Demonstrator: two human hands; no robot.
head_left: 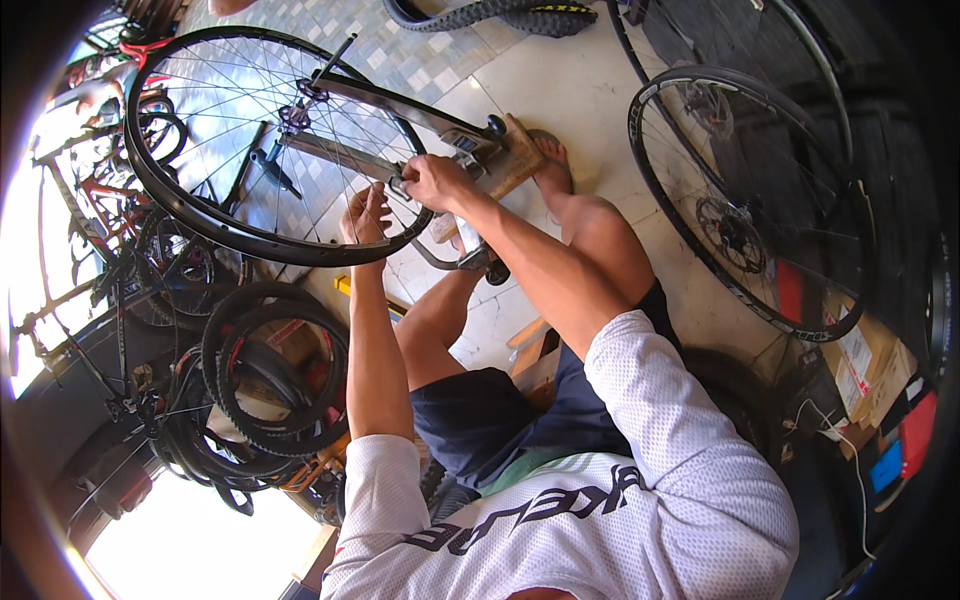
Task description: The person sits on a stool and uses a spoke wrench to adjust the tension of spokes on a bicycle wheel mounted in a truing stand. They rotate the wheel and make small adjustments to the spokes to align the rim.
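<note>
A black-rimmed bicycle wheel (250,243) sits tilted in a metal truing stand (400,108), its hub (294,117) between the two arms. My left hand (366,213) is among the spokes inside the lower right part of the rim. Its fingers are bent and pinched together; what they hold is too small to make out. Just right of it, my right hand (437,183) curls closed beside the stand's lower arm, at the spokes near the rim. Whatever lies in its fingers is hidden. The stand's wooden base (512,160) rests by my foot.
Two more wheels (640,125) lean at the right, above cardboard boxes (865,365). Several tyres (280,400) are piled at the lower left, with bicycles (120,280) behind. A blue-handled tool (275,172) lies beyond the spokes. Another tyre (490,15) lies at the far edge.
</note>
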